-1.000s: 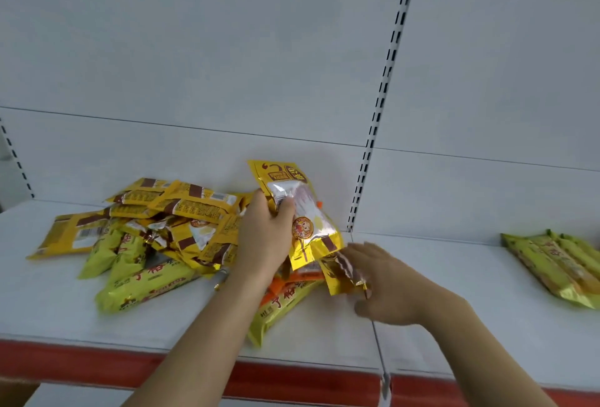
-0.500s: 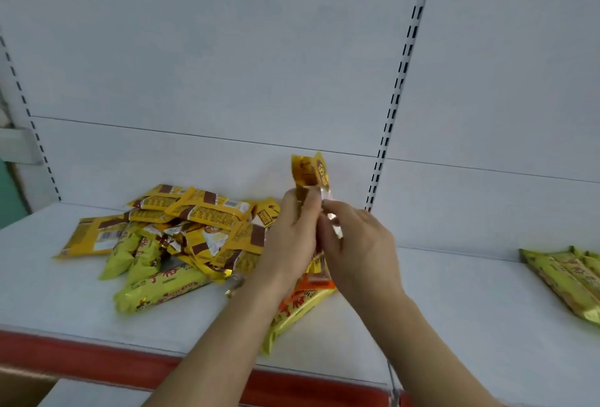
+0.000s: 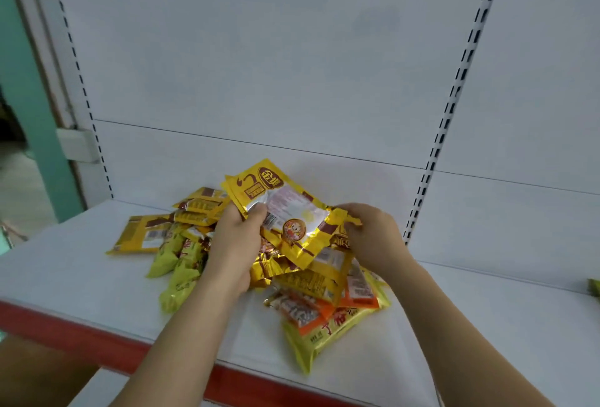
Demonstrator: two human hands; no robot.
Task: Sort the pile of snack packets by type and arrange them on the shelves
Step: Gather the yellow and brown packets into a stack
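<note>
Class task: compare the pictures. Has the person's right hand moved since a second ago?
Yes. The right hand rose from low beside the pile to grip the yellow packets, nearer the slotted upright behind.

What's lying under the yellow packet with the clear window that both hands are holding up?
Under the yellow packet lie more yellow packets, with orange-and-yellow ones nearer the shelf edge. Whatever sits deeper in the pile is covered.
</note>
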